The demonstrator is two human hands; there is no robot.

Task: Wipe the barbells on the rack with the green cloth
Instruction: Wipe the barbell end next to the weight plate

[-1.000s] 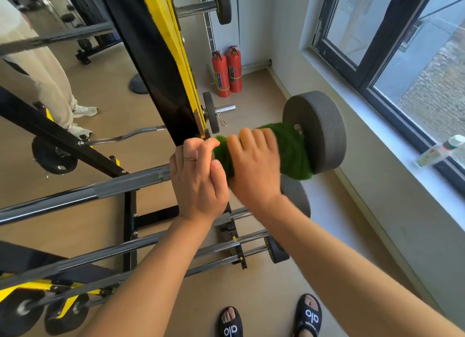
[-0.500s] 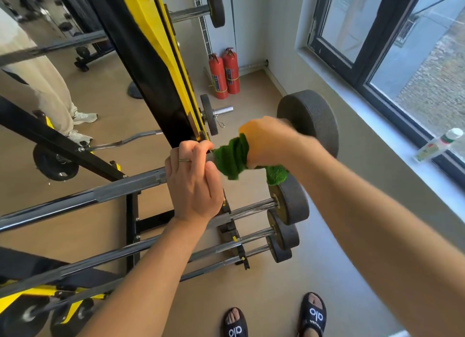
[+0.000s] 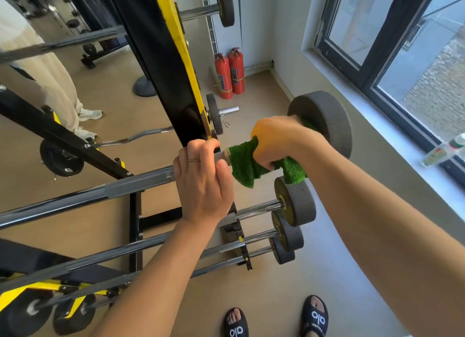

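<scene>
A knurled, chromed steel barbell slants across the black-and-yellow steel rack. The left hand, a thin ring on one finger, curls tight around the bar's shaft. Just right of it, the right hand grips the shaggy green terry cloth bunched around the bar, beside the bar's round, pebbled grey end weight.

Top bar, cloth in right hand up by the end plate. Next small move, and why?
Probably slide the right hand with the green cloth back along the top barbell toward the left hand. The cloth is wrapped round the bar beside the end plate, and bare shaft shows between the two hands while the left hand grips the bar.
</scene>
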